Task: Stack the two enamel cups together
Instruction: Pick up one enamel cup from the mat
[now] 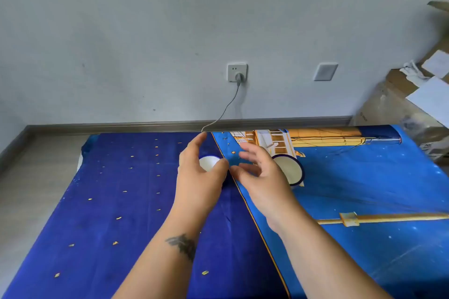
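Left grip [201, 167]: our fingers spread, curling round the left cup [209, 162], not yet closed
Right grip [255, 167]: loose, empty; right cup [290, 168] just beyond, on the surface [364, 189]
Advice: we clasp one cup's wall firmly; steady the other; lower rim-level

My table [364, 262] is covered by a blue cloth [126, 201], dark with gold flecks on my left, brighter with a printed ship on my right. Two white enamel cups stand on it, apart: the left cup [209, 162] on the dark half, the right cup [292, 169] on the bright half. Both sit upright, mouths open toward me.
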Demonstrator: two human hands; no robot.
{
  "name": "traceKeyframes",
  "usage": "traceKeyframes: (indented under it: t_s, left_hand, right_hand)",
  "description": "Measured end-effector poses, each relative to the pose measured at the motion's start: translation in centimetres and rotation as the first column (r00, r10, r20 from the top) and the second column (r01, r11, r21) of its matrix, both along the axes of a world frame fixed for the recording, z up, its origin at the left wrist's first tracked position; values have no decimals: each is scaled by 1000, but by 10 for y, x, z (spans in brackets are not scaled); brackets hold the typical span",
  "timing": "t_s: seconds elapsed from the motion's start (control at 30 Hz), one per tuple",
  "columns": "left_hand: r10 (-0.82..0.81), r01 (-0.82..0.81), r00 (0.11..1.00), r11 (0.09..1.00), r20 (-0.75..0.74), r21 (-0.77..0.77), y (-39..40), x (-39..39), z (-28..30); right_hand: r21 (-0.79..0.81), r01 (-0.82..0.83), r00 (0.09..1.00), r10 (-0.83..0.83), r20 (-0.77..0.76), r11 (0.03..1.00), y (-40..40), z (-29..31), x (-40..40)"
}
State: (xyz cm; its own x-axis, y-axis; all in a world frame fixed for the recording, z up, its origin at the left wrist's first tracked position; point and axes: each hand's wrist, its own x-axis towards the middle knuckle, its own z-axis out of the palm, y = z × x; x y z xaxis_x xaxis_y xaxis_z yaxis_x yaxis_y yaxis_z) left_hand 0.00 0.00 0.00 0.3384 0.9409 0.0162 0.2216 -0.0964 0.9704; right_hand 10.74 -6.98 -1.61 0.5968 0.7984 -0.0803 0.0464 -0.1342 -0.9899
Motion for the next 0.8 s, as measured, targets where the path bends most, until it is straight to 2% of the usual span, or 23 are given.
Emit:
traceKeyframes:
  t_s: [0.2,0.43,0.8]
  left_hand:
    - [3,-8,988,999,-157,-31,9,1,-21]
    - [-28,-6,965,992,-263,-128,17,-3,-48]
    - [-12,-19,987,982,-161,-188,18,-4,-59]
  right_hand:
    - [-91,-53,998,55,24,994,10,-22,-1]
    - [-180,-121,992,125,10,976,19,-41,-4]
    - [-242,-120,993,116,-31,963,24,-52,-12]
